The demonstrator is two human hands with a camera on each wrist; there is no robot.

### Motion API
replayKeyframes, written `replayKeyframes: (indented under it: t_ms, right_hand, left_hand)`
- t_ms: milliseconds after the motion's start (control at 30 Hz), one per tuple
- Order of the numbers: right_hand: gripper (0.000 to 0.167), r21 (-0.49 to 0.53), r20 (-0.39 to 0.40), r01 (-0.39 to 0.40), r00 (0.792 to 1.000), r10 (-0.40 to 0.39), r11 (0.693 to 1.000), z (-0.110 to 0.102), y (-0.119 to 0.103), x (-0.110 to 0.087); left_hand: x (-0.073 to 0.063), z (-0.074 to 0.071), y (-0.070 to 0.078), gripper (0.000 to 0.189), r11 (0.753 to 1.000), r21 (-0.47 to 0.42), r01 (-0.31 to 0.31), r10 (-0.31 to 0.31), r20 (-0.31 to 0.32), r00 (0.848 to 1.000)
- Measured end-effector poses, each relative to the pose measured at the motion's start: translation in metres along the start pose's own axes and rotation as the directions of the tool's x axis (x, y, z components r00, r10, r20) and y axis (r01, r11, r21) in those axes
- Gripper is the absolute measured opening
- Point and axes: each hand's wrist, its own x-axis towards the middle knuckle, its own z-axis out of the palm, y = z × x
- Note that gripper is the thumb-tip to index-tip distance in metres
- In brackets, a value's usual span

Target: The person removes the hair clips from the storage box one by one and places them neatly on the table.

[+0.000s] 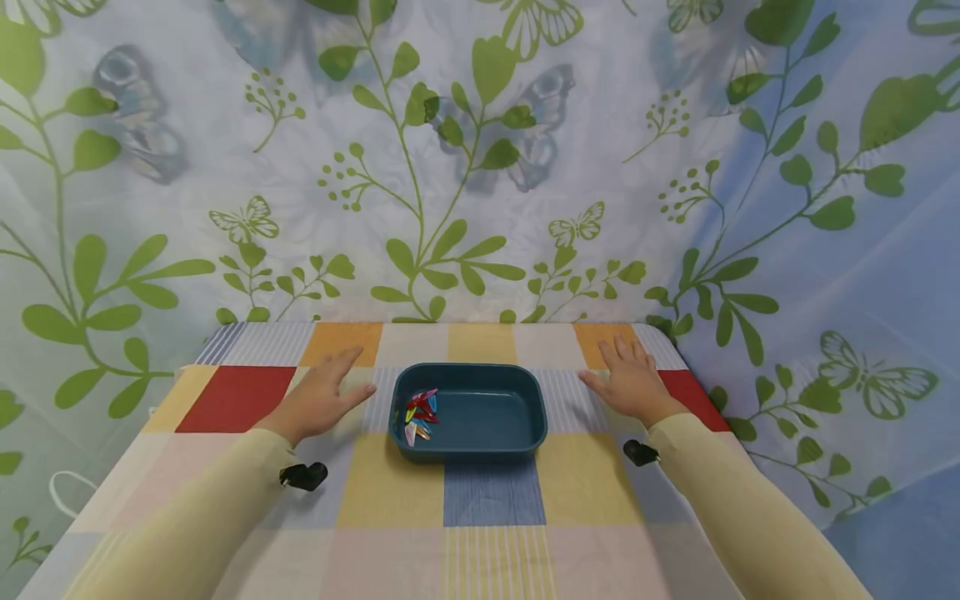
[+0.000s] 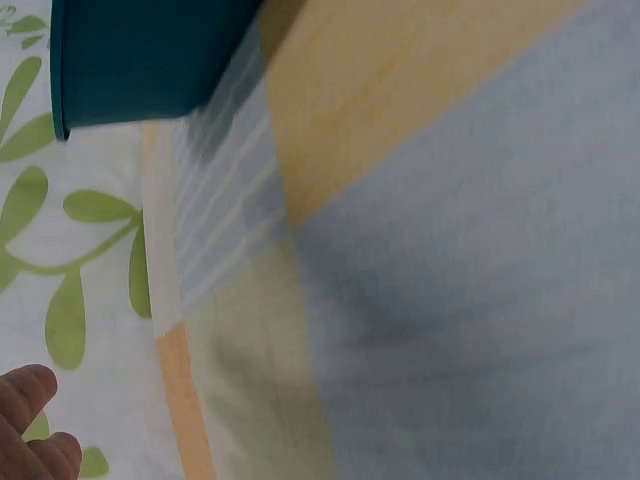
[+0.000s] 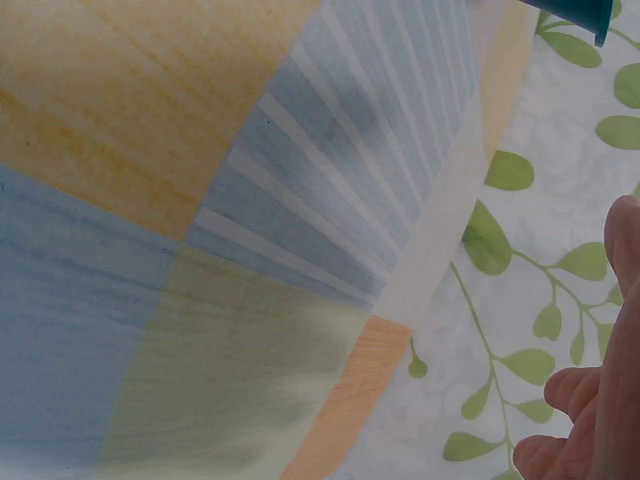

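A dark teal rectangular tray (image 1: 491,417) sits in the middle of the table. Piled at its left end are several small shiny pieces that look like hair clips (image 1: 424,406), in red, pink, blue, yellow and orange. To the left of the tray my left hand (image 1: 318,398) is held with fingers extended and nothing in it. My right hand (image 1: 630,385), fingers spread and likewise holding nothing, is farther off on the tray's right side. In the left wrist view the tray's outer wall (image 2: 150,65) shows at the top; only fingertips of each hand appear in the wrist views.
A patchwork-patterned cloth (image 1: 495,558) covers the table. Behind it and at both sides hangs a curtain (image 1: 457,208) with green leaves and butterflies. A white loop (image 1: 63,492) sticks out past the table's left edge. Each wrist wears a small black device (image 1: 303,476).
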Motion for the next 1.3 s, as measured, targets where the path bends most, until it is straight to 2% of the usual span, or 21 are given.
replayKeyframes:
  t_ms: [167,400,733,867,1100,1300]
  right_hand:
    - [0.089,0.003,0.010,0.001,1.000,-0.001,1.000,-0.001,-0.002,0.003]
    - [0.087,-0.001,0.008,0.003,1.000,-0.003,1.000,-0.003,-0.004,0.006]
    - [0.088,-0.027,0.023,0.009,1.000,-0.009,1.000,-0.001,-0.008,0.008]
    - [0.088,-0.036,0.027,0.011,1.000,-0.010,0.999,0.000,-0.008,0.009]
    - [0.088,-0.004,0.026,0.029,0.999,-0.029,1.000,0.000,-0.014,0.010]
    - [0.087,0.020,0.030,0.028,0.999,-0.029,0.999,-0.002,-0.019,0.008]
  left_hand:
    - [-0.003,0.007,0.012,0.088,0.992,-0.129,-0.016,0.022,0.045,0.999]
    - [-0.007,0.020,0.025,0.084,0.973,-0.231,0.024,0.006,0.126,0.992]
    - [-0.005,0.034,0.024,0.089,0.969,-0.235,0.072,-0.024,0.199,0.980]
    - [-0.007,0.038,0.023,0.088,0.970,-0.233,0.064,-0.013,0.215,0.977]
    - [-0.008,0.045,0.024,0.091,0.968,-0.236,0.090,-0.031,0.244,0.969]
    - [-0.009,0.048,0.024,0.094,0.957,-0.276,0.093,-0.019,0.259,0.966]
